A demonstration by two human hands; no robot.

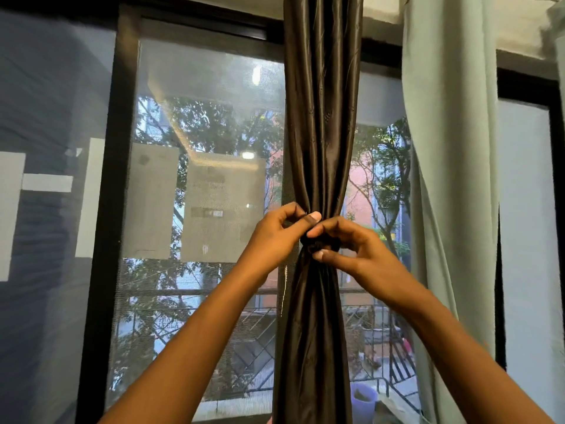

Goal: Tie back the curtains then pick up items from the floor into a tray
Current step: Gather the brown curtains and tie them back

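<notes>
Curtain, dark, gathered to a narrow waist before the window; tie wrapped there. Left hand pinching fabric above; right hand pinching tie. Risk: slack knot slipping once released. Pale curtain at right, untied.

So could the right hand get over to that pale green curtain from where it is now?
Probably yes: the pale green curtain hangs just beside the right hand with nothing between, though it first must release the dark tie.

A home room: curtains hang at a screened window.
</notes>
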